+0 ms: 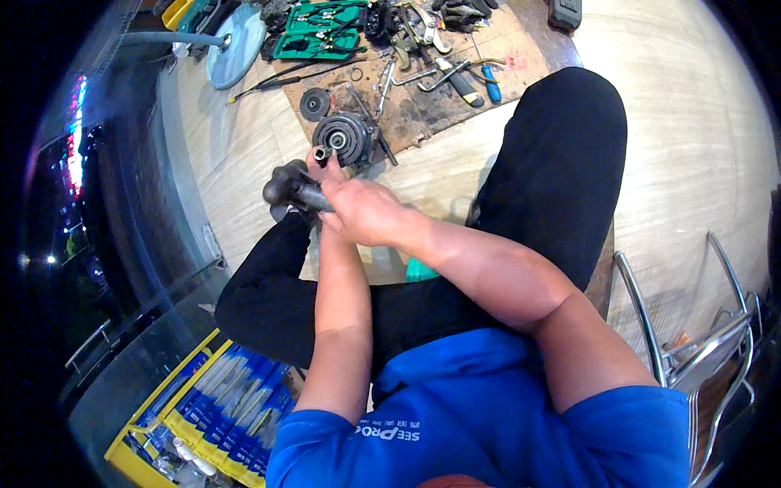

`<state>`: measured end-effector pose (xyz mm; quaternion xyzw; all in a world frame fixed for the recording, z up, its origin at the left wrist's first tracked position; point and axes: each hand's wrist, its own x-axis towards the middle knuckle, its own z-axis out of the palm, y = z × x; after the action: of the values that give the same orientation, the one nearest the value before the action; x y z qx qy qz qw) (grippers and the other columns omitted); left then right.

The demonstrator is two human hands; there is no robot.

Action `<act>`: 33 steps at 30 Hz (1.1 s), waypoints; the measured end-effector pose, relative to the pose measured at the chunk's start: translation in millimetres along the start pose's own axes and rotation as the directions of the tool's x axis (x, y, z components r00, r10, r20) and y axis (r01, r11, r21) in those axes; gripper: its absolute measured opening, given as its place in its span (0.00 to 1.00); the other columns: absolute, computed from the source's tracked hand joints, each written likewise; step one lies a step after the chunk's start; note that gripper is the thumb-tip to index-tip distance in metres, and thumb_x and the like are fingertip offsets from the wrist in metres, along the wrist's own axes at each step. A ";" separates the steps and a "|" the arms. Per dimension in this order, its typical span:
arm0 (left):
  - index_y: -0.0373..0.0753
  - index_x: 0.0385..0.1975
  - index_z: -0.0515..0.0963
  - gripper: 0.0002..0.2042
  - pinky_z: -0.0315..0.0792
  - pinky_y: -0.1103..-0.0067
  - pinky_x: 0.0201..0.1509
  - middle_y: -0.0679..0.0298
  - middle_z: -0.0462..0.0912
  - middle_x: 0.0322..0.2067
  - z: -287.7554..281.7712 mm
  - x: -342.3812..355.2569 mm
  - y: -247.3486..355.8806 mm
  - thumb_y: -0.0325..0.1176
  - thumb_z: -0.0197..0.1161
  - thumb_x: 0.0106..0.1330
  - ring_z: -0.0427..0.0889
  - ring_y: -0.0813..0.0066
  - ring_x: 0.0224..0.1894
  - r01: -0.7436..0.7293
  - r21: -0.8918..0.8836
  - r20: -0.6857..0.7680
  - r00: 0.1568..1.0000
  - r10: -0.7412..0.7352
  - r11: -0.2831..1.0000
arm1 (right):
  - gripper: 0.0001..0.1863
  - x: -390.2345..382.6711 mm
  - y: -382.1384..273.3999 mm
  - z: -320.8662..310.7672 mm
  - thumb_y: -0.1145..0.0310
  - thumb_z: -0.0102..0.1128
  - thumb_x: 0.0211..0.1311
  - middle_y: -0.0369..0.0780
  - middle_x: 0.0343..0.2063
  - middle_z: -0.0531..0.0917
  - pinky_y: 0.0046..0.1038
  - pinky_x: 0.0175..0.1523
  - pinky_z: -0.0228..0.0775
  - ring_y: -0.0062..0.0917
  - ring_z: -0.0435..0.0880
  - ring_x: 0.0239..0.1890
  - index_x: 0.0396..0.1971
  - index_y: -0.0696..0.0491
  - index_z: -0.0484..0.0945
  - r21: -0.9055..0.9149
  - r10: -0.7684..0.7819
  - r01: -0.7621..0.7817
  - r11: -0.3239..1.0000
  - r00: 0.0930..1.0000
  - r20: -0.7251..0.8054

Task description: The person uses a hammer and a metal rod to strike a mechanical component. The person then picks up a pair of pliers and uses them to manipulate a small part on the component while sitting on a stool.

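In front of me on the floor stands a dark, round pulley assembly (pixel 351 137) with concentric grooves and a hub at its centre. My left hand (pixel 329 169) is at its near edge, fingers closed around a small metal socket (pixel 320 153) beside the hub. Most of that hand is hidden behind my right hand (pixel 364 210). The right one crosses over my left forearm, closed round the grey handle of what looks like a dark, round-headed hammer (pixel 285 187). The hammer's head lies left of both hands, near my foot.
A stained board (pixel 443 122) bears wrenches, pliers and a knife (pixel 461 84). Beyond are a green tool case (pixel 319 31) and a round glass base (pixel 236 49). A loose pulley disc (pixel 315 104) lies left. My bent knees flank the work; a metal chair (pixel 651 317) stands right.
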<state>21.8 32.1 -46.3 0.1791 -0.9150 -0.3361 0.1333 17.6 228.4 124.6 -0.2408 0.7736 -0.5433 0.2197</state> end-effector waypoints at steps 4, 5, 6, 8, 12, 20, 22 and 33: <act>0.37 0.46 0.74 0.11 0.71 0.72 0.51 0.60 0.78 0.39 12.5 -0.4 -50.6 0.31 0.60 0.67 0.77 0.66 0.42 -0.061 -0.332 -0.108 0.994 0.027 0.941 | 0.23 15.7 17.6 13.0 0.61 0.62 0.59 0.57 0.32 0.82 0.47 0.45 0.74 0.52 0.82 0.39 0.45 0.66 0.72 0.045 0.154 -0.154 0.987 0.988 0.003; 0.37 0.45 0.74 0.10 0.71 0.72 0.51 0.60 0.78 0.39 14.8 -0.5 -56.4 0.31 0.60 0.67 0.77 0.66 0.42 -0.011 -0.454 -0.086 0.996 -0.031 0.891 | 0.25 16.9 17.0 11.4 0.62 0.61 0.59 0.57 0.32 0.82 0.46 0.46 0.74 0.51 0.82 0.39 0.47 0.68 0.70 0.050 0.145 -0.145 0.988 0.989 0.012; 0.37 0.45 0.74 0.10 0.71 0.72 0.51 0.60 0.78 0.39 16.2 -0.7 -62.5 0.32 0.60 0.67 0.77 0.66 0.42 0.038 -0.566 -0.058 0.995 -0.085 0.823 | 0.28 17.4 16.6 9.6 0.62 0.61 0.59 0.57 0.31 0.82 0.46 0.46 0.74 0.50 0.83 0.40 0.50 0.70 0.69 0.055 0.134 -0.135 0.989 0.991 0.022; 0.37 0.44 0.74 0.10 0.71 0.72 0.51 0.60 0.79 0.38 18.1 -1.1 -71.3 0.32 0.60 0.67 0.77 0.66 0.41 0.128 -0.758 0.015 0.984 -0.179 0.640 | 0.30 17.8 14.8 6.6 0.62 0.61 0.60 0.58 0.31 0.82 0.45 0.47 0.75 0.50 0.83 0.40 0.52 0.73 0.67 0.073 0.100 -0.101 0.992 0.995 0.021; 0.37 0.42 0.74 0.09 0.71 0.72 0.50 0.61 0.79 0.38 17.8 -0.9 -81.7 0.32 0.59 0.67 0.77 0.67 0.40 0.252 -0.957 0.206 0.937 -0.284 0.140 | 0.27 20.9 14.1 11.5 0.62 0.61 0.59 0.58 0.33 0.82 0.45 0.47 0.74 0.50 0.82 0.40 0.48 0.72 0.70 0.077 0.081 -0.081 0.994 0.997 -0.004; 0.38 0.41 0.74 0.08 0.72 0.72 0.49 0.61 0.79 0.37 -1.6 4.1 -87.3 0.33 0.59 0.67 0.77 0.68 0.39 0.339 -0.930 0.366 0.878 -0.309 -0.140 | 0.26 12.6 18.1 18.4 0.59 0.59 0.62 0.58 0.31 0.82 0.46 0.44 0.74 0.52 0.82 0.39 0.48 0.68 0.70 0.028 0.053 -0.052 0.998 0.998 -0.046; 0.38 0.41 0.74 0.08 0.72 0.72 0.49 0.61 0.79 0.37 5.8 14.3 -79.4 0.32 0.59 0.67 0.77 0.68 0.39 0.336 -0.939 0.342 0.882 -0.325 -0.076 | 0.27 11.7 16.2 18.6 0.59 0.59 0.62 0.58 0.32 0.82 0.47 0.44 0.74 0.51 0.82 0.39 0.50 0.68 0.69 0.036 0.024 -0.022 0.999 0.998 -0.057; 0.38 0.41 0.74 0.07 0.73 0.72 0.47 0.62 0.78 0.37 16.6 -13.9 -49.9 0.32 0.59 0.67 0.78 0.69 0.39 0.365 -0.901 0.253 0.882 -0.398 0.236 | 0.32 12.3 20.6 17.4 0.60 0.58 0.63 0.57 0.34 0.82 0.46 0.45 0.74 0.50 0.82 0.40 0.57 0.71 0.63 -0.023 0.102 -0.101 0.995 0.994 0.041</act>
<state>40.1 11.9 -93.3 0.2920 -0.4827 -0.8140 0.1385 15.6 214.2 98.7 -0.2150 0.7858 -0.5180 0.2606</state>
